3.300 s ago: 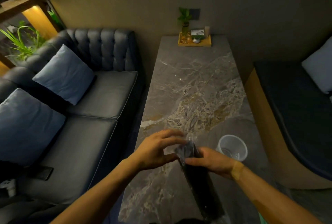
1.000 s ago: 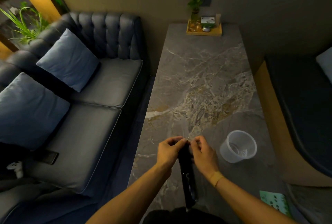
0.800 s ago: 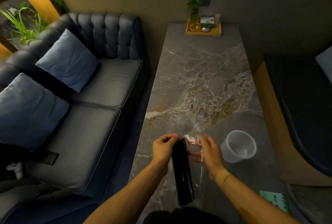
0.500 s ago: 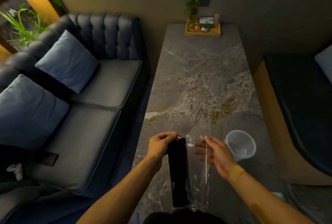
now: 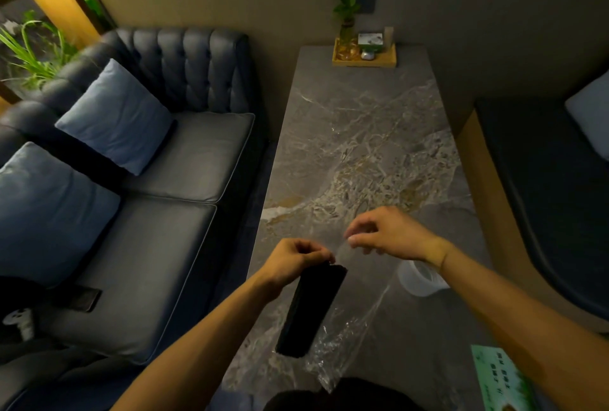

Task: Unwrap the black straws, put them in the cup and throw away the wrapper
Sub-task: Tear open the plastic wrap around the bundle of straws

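1. Straws (image 5: pixel 311 308): a black bundle, held at its far end by the left hand (image 5: pixel 293 262), whose fingers are curled tight around that end. The bundle slants down toward the near edge of the table (image 5: pixel 362 133), above its left side.
2. Wrapper (image 5: pixel 349 338): clear film, pinched at its top by the right hand (image 5: pixel 392 234) between thumb and forefinger, the other fingers loosely curled. The film hangs to the right of the straws and trails down toward the near edge.
3. Done, by my reading: the wrapper is open and most of the bundle shows bare and black. I cannot tell whether the near end of the straws sits inside the crumpled lower film or is clear of it.
4. Cup (image 5: pixel 420 282): clear plastic, standing near the right edge of the table, partly hidden under the right wrist. No straws show in it, so that step is not yet done.
5. Left to do: free the film fully if any clings, stand the straws in the cup, and throw the wrapper away. No bin is in view.
6. A green card (image 5: pixel 497 377) lies at the near right corner and plays no part.
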The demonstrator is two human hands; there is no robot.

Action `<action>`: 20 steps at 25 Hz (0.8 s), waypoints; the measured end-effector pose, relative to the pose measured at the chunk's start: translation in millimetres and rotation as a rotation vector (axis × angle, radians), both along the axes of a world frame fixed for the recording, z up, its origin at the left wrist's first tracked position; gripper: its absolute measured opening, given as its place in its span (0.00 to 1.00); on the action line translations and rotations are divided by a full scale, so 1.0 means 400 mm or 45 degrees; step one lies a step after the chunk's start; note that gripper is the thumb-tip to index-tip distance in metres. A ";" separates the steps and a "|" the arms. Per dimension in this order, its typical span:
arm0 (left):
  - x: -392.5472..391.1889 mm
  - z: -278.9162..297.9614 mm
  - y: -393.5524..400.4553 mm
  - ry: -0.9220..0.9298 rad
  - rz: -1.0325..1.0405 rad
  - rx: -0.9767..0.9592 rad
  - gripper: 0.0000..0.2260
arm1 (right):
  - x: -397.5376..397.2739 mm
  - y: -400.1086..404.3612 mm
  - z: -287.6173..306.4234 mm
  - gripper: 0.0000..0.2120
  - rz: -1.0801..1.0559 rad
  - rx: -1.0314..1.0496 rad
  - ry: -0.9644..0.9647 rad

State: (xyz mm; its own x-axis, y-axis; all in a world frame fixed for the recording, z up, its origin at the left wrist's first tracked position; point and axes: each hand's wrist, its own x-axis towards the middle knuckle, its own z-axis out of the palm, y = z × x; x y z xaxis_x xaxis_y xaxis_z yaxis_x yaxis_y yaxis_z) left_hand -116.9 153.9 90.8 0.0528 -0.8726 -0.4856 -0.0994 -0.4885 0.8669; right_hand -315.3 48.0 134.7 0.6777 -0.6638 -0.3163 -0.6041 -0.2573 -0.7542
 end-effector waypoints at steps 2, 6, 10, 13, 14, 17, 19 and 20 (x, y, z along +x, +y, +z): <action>0.014 0.008 -0.004 0.007 -0.030 0.028 0.04 | 0.008 0.007 0.004 0.06 -0.113 0.283 -0.101; 0.016 0.017 0.001 0.026 0.061 0.012 0.02 | 0.014 0.035 0.008 0.08 -0.263 0.563 -0.235; -0.037 0.028 0.013 -0.272 0.344 -0.188 0.19 | 0.029 0.056 0.004 0.06 -0.390 0.558 -0.351; -0.076 0.044 0.027 -0.154 0.392 -0.299 0.16 | 0.050 0.075 -0.007 0.03 -0.502 0.550 -0.383; -0.086 0.046 0.029 -0.046 0.337 -0.292 0.16 | 0.056 0.079 -0.012 0.04 -0.541 0.556 -0.398; -0.093 0.057 0.024 -0.020 0.318 -0.295 0.18 | 0.065 0.089 -0.020 0.05 -0.608 0.656 -0.464; -0.090 0.063 0.019 -0.090 0.335 -0.309 0.17 | 0.062 0.094 -0.018 0.08 -0.600 0.738 -0.495; -0.088 0.063 0.018 -0.122 0.323 -0.319 0.16 | 0.060 0.094 -0.016 0.11 -0.585 0.773 -0.497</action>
State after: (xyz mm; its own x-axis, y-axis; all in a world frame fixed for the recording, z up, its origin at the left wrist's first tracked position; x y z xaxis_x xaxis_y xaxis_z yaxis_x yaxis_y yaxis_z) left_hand -152.0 161.3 116.1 0.3180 -0.9171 -0.2405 -0.0891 -0.2814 0.9554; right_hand -291.2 85.7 128.5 0.5169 -0.6907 -0.5057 -0.2177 0.4653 -0.8580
